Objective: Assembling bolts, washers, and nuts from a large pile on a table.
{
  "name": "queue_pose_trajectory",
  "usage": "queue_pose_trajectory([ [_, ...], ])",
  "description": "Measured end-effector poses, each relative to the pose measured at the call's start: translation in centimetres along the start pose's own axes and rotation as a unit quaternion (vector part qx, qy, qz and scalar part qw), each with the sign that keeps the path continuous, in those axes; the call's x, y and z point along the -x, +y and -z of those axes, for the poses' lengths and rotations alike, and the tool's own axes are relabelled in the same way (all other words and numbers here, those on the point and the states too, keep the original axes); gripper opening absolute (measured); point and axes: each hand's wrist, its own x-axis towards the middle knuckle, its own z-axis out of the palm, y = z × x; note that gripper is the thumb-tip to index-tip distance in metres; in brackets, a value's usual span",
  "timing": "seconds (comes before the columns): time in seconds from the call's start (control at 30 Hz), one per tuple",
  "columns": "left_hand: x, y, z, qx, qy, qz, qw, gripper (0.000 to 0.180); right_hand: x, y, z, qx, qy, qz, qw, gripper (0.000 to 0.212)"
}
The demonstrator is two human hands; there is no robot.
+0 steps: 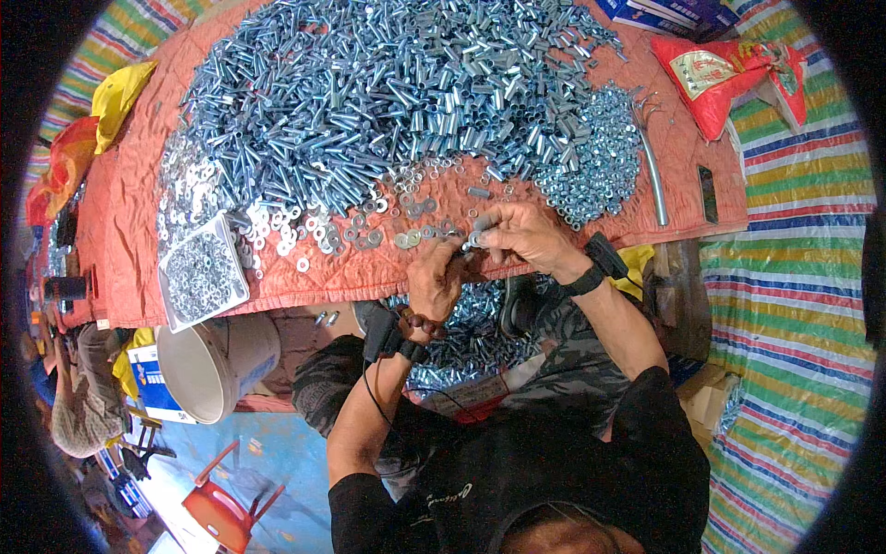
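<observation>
Your black shirt (591, 471) is closest. Your right hand (531, 242) pinches a small metal piece (473, 238) near the red cloth (369, 272) edge. Your left hand (434, 280) curls close; I can't tell its grip. Maybe you're fitting it together; next, line it up gently.

held piece (474, 239) partly hidden

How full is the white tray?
The white tray is not empty: small metal pieces cover most of its floor; depth unclear.
</observation>
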Motion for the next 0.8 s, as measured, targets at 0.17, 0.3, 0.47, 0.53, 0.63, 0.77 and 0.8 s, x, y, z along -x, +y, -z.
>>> queue_pose_trajectory([
  [0.17, 0.0, 0.0, 0.2, 0.008, 0.006, -0.014, 1.0, 0.023, -0.2, -0.1, -1.4, 0.02, -0.005, -0.022, 1.0, 0.021],
  [0.3, 0.1, 0.0, 0.2, 0.023, 0.01, -0.007, 1.0, 0.024, 0.0, -0.7, -2.0, 0.071, 0.024, -0.048, 0.996, 0.022],
  [0.47, 0.1, 0.2, 0.3, -0.057, 0.028, -0.049, 0.997, 0.025, 0.4, -0.5, -1.2, 0.233, 0.1, 0.032, 0.967, 0.017],
  [0.53, 0.3, 0.5, 0.3, -0.063, 0.024, -0.031, 0.997, 0.025, 0.9, -1.3, 0.1, 0.32, 0.151, 0.06, 0.933, 0.016],
  [0.63, 0.5, 0.6, 0.1, -0.068, 0.025, -0.01, 0.997, 0.026, 1.6, -1.6, 2.4, 0.431, 0.225, 0.096, 0.869, 0.015],
  [0.77, 0.6, 1.0, 0.0, -0.091, 0.035, -0.01, 0.995, 0.026, 2.4, -1.2, 4.1, 0.489, 0.257, 0.109, 0.826, 0.016],
  [0.8, 0.5, 1.2, 0.0, -0.099, 0.03, 0.0, 0.995, 0.026, 2.4, -1.2, 4.3, 0.502, 0.251, 0.115, 0.819, 0.017],
])
